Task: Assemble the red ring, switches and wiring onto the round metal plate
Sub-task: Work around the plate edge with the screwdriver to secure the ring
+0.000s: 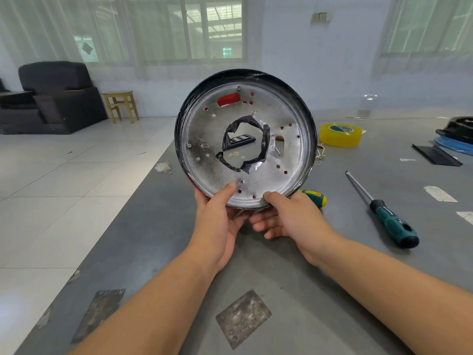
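Head view: a person holds a round metal plate (286, 149) up on edge above a grey table (294, 290), its silvery face turned to the camera.
Left hand (217, 224): closed on the plate's lower rim, thumb pressed on the face, fingers wrapped behind out of sight.
Right hand (289, 216): just beside the left, thumb on the lower rim, fingers curled under and behind the plate; it shares the hold.
Plate position: directly above both hands, lifted clear of the table, tilted a little with its top leaning right.
Plate centre: a large ragged hole edged with black tape (265, 144), well above the thumbs; the table shows through it.
Red ring (228, 99): behind the plate, seen as red through an oblong slot near the top and through small holes across the face; a thin red edge also shows by the left hand's fingers.
Screws: two heads on the face up and left of the left thumb, one more near the top rim.
Yellow-handled screwdriver (316, 197): lying on the table, touching or just behind the right hand; only the handle end shows.
Green-handled screwdriver (384, 211): flat on the table, well right of the grip.
Yellow tape roll (340, 134): on the table, up and right of the hands, beyond the plate's right edge.
Switches and wiring: cannot tell from this side.
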Demonstrator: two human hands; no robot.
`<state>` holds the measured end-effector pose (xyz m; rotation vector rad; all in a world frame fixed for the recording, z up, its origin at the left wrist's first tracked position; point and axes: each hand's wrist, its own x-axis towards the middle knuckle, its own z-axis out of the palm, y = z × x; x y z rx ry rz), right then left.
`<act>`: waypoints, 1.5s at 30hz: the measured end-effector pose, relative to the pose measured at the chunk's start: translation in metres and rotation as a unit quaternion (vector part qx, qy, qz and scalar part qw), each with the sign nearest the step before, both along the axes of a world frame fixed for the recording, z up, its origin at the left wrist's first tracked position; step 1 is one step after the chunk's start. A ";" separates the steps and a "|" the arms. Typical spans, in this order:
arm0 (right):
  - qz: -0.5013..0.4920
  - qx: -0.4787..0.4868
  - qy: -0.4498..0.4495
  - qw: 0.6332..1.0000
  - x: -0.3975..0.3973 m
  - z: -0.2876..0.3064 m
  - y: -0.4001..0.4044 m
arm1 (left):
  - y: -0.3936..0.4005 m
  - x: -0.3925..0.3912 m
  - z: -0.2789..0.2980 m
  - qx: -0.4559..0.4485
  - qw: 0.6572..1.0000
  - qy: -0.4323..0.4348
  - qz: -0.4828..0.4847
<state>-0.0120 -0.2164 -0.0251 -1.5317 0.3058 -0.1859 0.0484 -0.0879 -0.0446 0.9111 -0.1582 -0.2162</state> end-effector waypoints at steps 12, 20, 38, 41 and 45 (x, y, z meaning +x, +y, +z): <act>-0.023 -0.046 -0.002 0.999 -0.001 -0.001 0.005 | 0.000 0.000 -0.001 -0.018 1.000 0.005 -0.006; -0.032 -0.064 -0.001 0.997 0.001 -0.001 0.008 | 0.000 -0.002 0.001 -0.013 1.000 0.016 -0.008; -0.038 -0.056 -0.010 0.998 0.000 -0.005 0.008 | 0.000 -0.002 0.001 -0.027 0.999 0.019 0.022; -0.042 -0.059 -0.014 0.997 0.000 -0.006 0.009 | -0.001 -0.001 0.001 -0.032 0.999 0.020 0.026; -0.049 -0.067 -0.023 0.996 0.000 -0.006 0.010 | -0.001 0.000 0.001 -0.033 0.999 0.020 0.033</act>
